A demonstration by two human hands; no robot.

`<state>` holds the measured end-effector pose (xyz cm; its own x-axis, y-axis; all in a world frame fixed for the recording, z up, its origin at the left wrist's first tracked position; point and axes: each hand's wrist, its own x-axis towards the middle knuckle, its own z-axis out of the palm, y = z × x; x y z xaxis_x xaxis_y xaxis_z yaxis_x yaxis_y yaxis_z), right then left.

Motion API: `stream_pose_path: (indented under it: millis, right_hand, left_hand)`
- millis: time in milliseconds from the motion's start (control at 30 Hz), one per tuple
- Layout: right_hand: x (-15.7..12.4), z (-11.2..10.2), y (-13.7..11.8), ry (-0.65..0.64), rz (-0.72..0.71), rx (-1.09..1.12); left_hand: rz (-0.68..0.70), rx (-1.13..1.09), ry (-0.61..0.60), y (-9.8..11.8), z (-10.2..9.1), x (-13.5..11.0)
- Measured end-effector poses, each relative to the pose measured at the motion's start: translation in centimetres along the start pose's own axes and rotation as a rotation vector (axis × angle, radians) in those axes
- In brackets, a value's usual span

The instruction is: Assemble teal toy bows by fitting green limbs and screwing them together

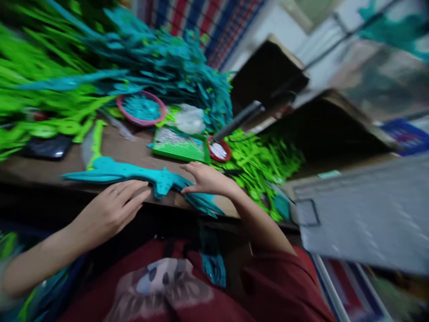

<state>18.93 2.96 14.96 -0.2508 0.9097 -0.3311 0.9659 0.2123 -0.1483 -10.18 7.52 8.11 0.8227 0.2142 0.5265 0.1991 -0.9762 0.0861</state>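
Observation:
A stack of flat teal cut-out pieces [124, 172] lies lengthwise along the front edge of the brown table, with long thin tails at both ends. My left hand [117, 205] is at its near side, fingers stretched out and lightly bent, the tips close to or touching the teal edge. Over the stack's right end is my right hand [209, 179], thumb and fingers spread apart, with nothing visible between them. Whether its fingertips touch the teal pieces I cannot tell. Just behind sits a green tray [179, 154] of small silvery bits.
A pink bowl [161, 107] holds small teal bits. Beside the tray is a red bowl [229, 152] with white pieces, and a grey rod [237, 121] slants above it. Teal [187, 67] and lime-green cut-outs [43, 89] pile up behind. A dark phone-like slab [47, 146] lies left.

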Motion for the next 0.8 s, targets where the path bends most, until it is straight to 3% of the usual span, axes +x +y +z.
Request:
stream_pose_path:
  millis: [133,233,400,567,667,733,800]
  right_hand:
    - [-4.9,0.4,3.5,-0.157,0.105,0.044]
    - [-7.7,2.6,4.0,-0.051,0.157,0.160]
    - [-9.5,7.1,3.2,0.236,0.150,0.235]
    - [-10.1,11.7,2.7,0.352,0.125,0.108]
    - [-11.4,11.9,3.4,0.545,0.095,0.148]
    - [-12.4,11.1,3.7,0.752,0.226,0.199]
    - [-13.2,10.6,3.5,0.783,0.318,0.266]
  left_hand:
    - [0.059,-0.008,-0.017,1.5,5.1,2.0]
    - [0.061,-0.018,-0.060,0.9,7.0,3.4]
    - [0.128,-0.047,-0.142,-1.3,7.4,3.5]
    - [0.156,-0.030,-0.164,-1.6,7.0,3.4]
    - [0.145,-0.021,-0.156,-1.6,7.4,3.6]
    - [0.143,-0.027,-0.148,-1.8,7.8,3.8]
    - [0.152,-0.039,-0.141,-2.1,8.2,4.0]
